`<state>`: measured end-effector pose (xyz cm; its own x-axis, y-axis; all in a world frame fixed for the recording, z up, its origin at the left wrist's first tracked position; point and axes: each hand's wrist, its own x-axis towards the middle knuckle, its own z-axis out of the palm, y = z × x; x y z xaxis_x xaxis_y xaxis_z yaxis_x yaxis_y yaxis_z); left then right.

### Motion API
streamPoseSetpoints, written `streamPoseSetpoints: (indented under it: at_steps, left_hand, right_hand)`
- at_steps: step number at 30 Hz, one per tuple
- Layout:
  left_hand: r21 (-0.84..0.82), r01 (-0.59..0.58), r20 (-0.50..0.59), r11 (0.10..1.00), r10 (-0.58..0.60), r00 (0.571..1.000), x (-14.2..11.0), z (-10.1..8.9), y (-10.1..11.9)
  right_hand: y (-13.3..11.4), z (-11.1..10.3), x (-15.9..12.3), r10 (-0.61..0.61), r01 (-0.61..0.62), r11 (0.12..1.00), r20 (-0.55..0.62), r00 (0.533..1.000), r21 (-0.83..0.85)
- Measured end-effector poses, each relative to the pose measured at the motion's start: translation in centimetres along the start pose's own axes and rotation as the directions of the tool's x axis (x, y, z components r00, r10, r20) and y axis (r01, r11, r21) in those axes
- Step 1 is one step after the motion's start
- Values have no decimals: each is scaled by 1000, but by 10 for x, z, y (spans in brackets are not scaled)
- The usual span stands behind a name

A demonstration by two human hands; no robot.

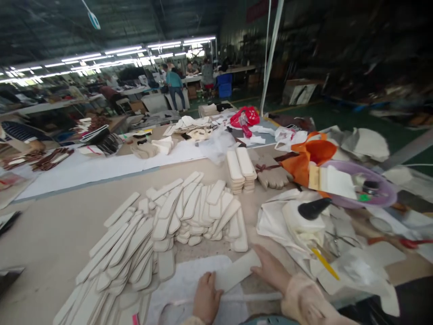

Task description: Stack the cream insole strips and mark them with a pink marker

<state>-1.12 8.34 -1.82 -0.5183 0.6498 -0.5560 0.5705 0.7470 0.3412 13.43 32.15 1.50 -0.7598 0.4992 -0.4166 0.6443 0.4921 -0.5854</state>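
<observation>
Between my two hands is a pale, flat rectangular piece [237,271], above a white sheet [189,275] at the table's front edge. My left hand [207,295] grips its left end, fingers closed. At the other end, my right hand [270,268] pinches the piece's right edge. Just beyond lies a large loose heap of cream strips with rounded ends [199,203], spreading to the front left. Behind the heap, two neat stacks of similar strips [241,164] stand side by side.
To the right are a white container with a black nozzle [306,214], a yellow-handled tool [324,263], scissors [336,239], a purple basin [385,189] and an orange bag [313,151]. A tied bundle of grey-brown pieces [272,171] sits beside the stacks. Co-workers are farther back.
</observation>
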Motion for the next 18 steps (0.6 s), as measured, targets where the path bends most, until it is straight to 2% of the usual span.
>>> streamPoseSetpoints:
  at_steps: [2, 4, 11, 13, 15, 18]
  left_hand:
    - [28, -21, -2, 999, 21, 1000, 10, -2, 6]
    - [21, -27, 8, 999, 27, 1000, 16, -4, 9]
    - [-167, 93, 65, 981, -83, 994, 31, -4, 6]
    - [-230, 83, 61, 970, -70, 996, 31, -8, 1]
    - [-339, 39, 36, 940, -28, 999, 27, -19, -8]
    - [-552, -45, -54, 833, 18, 998, 14, -53, -27]
  right_hand:
    - [4, 20, 18, 83, -83, 996, -7, 997, -42]
    - [9, 27, 28, 96, -97, 993, -19, 995, -64]
    - [9, 14, 41, 115, -116, 993, -29, 993, -20]
    - [3, 9, 42, 100, -100, 995, -15, 995, -1]
    - [-8, 2, 43, 61, -61, 998, -9, 998, 20]
    - [-37, -10, 49, -42, 42, 994, -7, 999, 99]
